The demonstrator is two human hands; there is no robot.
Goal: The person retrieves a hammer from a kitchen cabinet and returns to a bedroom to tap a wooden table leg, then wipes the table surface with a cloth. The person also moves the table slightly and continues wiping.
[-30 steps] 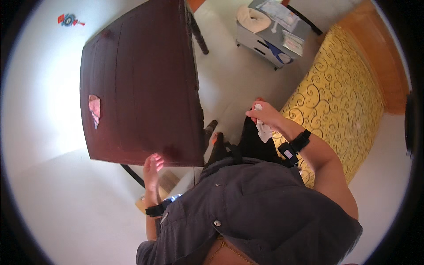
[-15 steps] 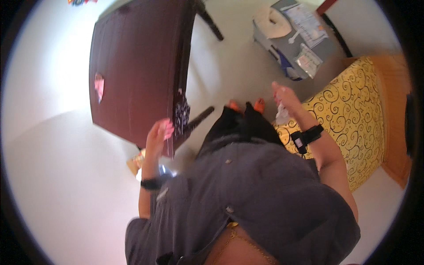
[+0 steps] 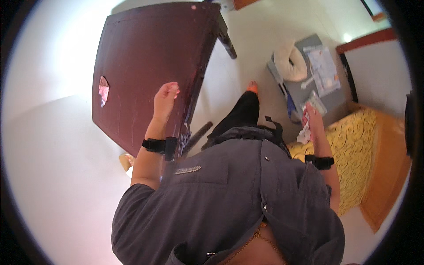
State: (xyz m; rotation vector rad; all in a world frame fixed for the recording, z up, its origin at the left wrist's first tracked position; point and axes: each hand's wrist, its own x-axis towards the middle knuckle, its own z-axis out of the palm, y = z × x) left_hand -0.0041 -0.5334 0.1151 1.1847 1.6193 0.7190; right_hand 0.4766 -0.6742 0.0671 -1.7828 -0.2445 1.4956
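Note:
My left hand [image 3: 166, 98] is raised over the dark red-brown table [image 3: 145, 48], its fingers curled in and nothing visible in them. At my right side, my right hand [image 3: 312, 120] is closed on a crumpled white tissue [image 3: 304, 134], which hangs out below the fingers. That hand is near the grey box-like piece [image 3: 316, 44], which bears a cream neck pillow [image 3: 290, 63], papers [image 3: 326, 75] and a clear packet [image 3: 316, 104]. A pink and dark scrap [image 3: 103, 91] lies near the table's left edge.
A wooden seat with a yellow, swirl-patterned cushion [image 3: 353, 154] stands to my right. The table's dark leg [image 3: 228, 46] reaches the pale floor [image 3: 247, 33] ahead. Patterned dark cloth [image 3: 184, 137] hangs at the table's near edge. A white panel with a red-brown edge [image 3: 375, 66] is at far right.
I have stepped forward, with one foot now ahead. My left hand has moved further over the table, and my right hand, still with the tissue, is lower and further right.

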